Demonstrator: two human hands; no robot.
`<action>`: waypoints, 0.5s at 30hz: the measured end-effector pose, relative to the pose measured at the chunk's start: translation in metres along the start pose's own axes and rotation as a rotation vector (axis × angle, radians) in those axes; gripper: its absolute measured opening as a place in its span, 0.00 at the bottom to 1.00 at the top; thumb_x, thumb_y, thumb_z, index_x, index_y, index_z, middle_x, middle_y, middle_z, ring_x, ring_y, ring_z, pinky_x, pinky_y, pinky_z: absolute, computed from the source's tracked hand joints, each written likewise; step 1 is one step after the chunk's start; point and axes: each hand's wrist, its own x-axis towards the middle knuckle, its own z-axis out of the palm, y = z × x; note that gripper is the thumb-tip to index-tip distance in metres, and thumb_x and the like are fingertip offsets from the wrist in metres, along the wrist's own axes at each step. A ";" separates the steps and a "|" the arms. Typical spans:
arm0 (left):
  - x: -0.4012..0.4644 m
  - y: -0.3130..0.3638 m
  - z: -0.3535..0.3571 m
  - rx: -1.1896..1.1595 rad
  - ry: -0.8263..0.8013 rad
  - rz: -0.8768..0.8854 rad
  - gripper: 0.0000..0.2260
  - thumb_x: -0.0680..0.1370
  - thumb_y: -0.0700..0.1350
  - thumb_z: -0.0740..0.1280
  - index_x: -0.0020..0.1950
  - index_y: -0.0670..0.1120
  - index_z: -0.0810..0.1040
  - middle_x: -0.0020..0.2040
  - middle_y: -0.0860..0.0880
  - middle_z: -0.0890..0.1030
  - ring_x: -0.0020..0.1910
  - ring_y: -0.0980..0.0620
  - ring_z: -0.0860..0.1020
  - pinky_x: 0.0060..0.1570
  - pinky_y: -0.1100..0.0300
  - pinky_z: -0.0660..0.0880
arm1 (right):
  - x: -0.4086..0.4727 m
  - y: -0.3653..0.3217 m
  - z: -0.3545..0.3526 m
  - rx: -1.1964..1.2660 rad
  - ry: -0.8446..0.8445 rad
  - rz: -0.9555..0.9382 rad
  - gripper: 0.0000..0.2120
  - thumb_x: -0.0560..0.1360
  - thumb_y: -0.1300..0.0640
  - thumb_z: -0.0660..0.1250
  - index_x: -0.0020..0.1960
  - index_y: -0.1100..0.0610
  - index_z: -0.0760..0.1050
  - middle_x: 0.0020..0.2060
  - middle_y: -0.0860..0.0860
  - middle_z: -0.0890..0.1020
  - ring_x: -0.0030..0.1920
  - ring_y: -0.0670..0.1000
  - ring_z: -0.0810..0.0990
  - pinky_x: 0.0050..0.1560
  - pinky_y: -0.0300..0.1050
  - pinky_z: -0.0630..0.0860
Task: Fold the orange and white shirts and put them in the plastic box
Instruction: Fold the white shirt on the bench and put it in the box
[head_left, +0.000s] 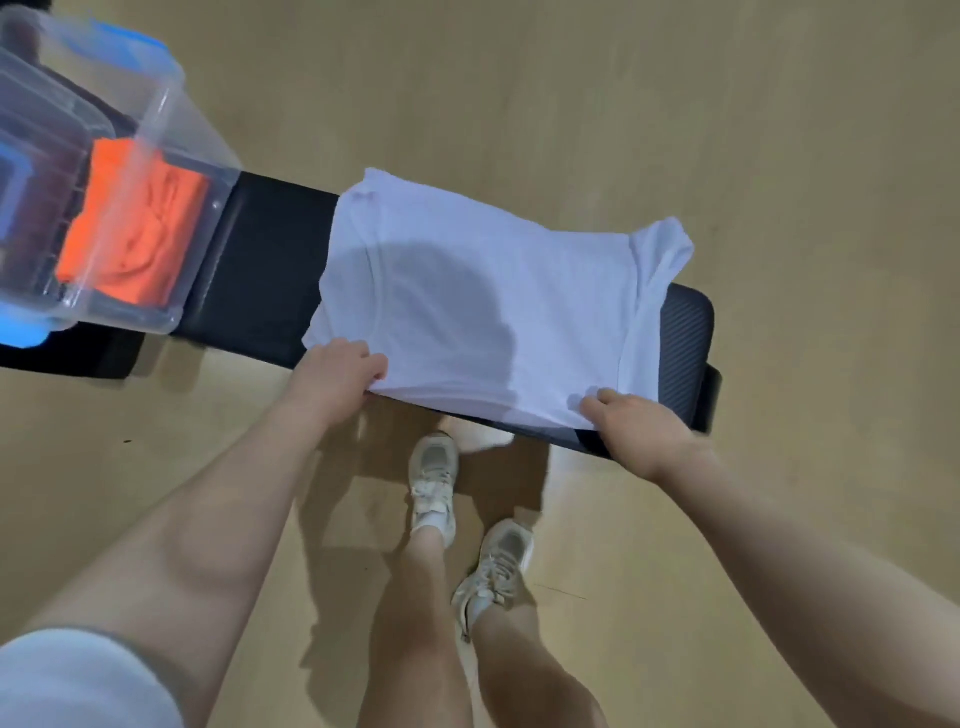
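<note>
White shirt (483, 291) lying on worktop (270, 270) w/ near hem overhanging; both hands' grip pinching it, left (337, 379), right (639, 426). Soft, light, limp: hold corners. Orange shirt (130, 234) lying in box (171, 156).

One head-worn camera looks steeply down, close over a black bench (260, 270) and wooden floor (727, 104).

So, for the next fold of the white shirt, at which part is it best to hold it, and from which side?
Probably at the two corners of the near edge, from the person's own side of the bench. The white shirt lies flat there, its near edge overhanging, so fingers can slip under. The left hand and right hand already hold those corners, ready to fold it away.
</note>
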 end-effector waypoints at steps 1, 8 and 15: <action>-0.006 0.003 0.001 0.026 -0.018 -0.008 0.13 0.74 0.34 0.57 0.56 0.45 0.71 0.46 0.46 0.70 0.43 0.47 0.66 0.40 0.57 0.59 | -0.007 -0.006 0.007 0.030 -0.038 0.008 0.25 0.76 0.68 0.52 0.70 0.54 0.60 0.62 0.55 0.70 0.58 0.60 0.74 0.48 0.50 0.72; -0.018 0.008 0.022 -0.001 -0.091 -0.027 0.19 0.74 0.35 0.58 0.64 0.47 0.66 0.53 0.44 0.72 0.52 0.44 0.71 0.44 0.57 0.64 | -0.012 -0.024 0.032 0.099 -0.196 0.063 0.13 0.79 0.57 0.57 0.63 0.54 0.65 0.59 0.52 0.73 0.54 0.56 0.76 0.45 0.49 0.73; -0.011 -0.005 0.033 -0.825 0.217 -0.373 0.21 0.76 0.39 0.58 0.70 0.42 0.65 0.68 0.43 0.67 0.65 0.44 0.68 0.63 0.51 0.67 | 0.044 -0.070 -0.027 0.385 0.187 0.110 0.16 0.78 0.44 0.56 0.44 0.57 0.70 0.40 0.48 0.71 0.42 0.54 0.74 0.40 0.46 0.69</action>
